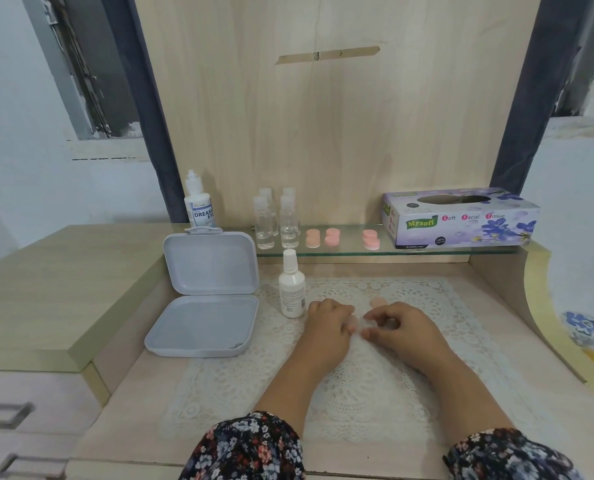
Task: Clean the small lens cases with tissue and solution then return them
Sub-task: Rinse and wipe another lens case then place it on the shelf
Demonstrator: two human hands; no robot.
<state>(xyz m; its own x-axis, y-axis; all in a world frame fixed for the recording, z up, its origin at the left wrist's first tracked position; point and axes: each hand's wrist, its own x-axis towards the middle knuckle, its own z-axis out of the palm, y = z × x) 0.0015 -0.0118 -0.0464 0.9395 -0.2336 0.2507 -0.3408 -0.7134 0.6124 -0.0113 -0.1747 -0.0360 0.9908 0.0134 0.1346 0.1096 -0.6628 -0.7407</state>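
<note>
Both my hands meet at the middle of the white lace mat [427, 299]. My left hand [326, 322] curls its fingers round a small pale lens case [355, 322], which is mostly hidden. My right hand [401, 323] pinches the same case from the right with thumb and fingertips. A peach round cap [378, 302] lies on the mat just behind my right hand. Three pink lens cases [332, 236] sit in a row on the glass shelf [351, 252]. The tissue box [462, 220] stands at the shelf's right end, and the lens solution bottle [198, 202] at its left.
A white spray bottle [291, 289] stands on the mat just left of my left hand. An open grey plastic box [202, 299] lies further left. Several small clear bottles [276, 220] stand on the shelf. Drawers [18, 410] are at the lower left.
</note>
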